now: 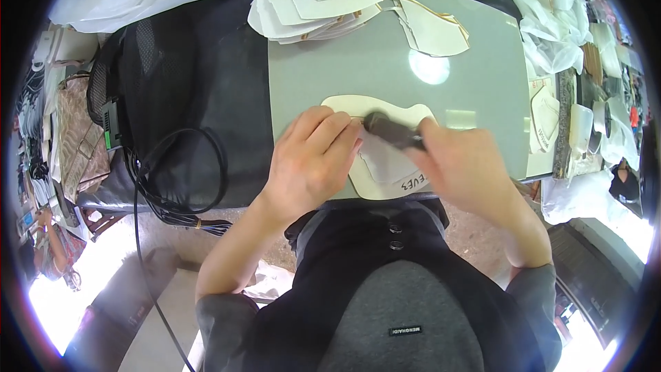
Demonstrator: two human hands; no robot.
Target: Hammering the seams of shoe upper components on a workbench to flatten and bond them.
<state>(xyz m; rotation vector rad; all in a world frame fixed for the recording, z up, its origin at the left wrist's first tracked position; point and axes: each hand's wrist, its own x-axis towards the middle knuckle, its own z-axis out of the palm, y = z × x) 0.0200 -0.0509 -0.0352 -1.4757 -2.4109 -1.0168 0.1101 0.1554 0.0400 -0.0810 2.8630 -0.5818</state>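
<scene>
A cream, curved flat template [348, 103] lies near the front edge of the grey-green board, with handwritten marks at its lower right. On top of it rests a smaller pale grey-white piece [382, 165]. My left hand [310, 155] is closed over the template's left side, fingers curled and pressed together; what the fingertips hold is hidden. My right hand [465, 165] grips a dark hand tool [391, 129], whose blunt end points left toward my left fingertips. Motion smears the tool, so its exact kind is unclear.
Stacked white cut pieces with brown edges [313, 0] lie at the back of the board [303, 76], with a smaller stack [434, 27] to their right. Black cables [182, 186] hang on the left by a black bag [165, 62]. Clear plastic bags [551, 21] crowd the right.
</scene>
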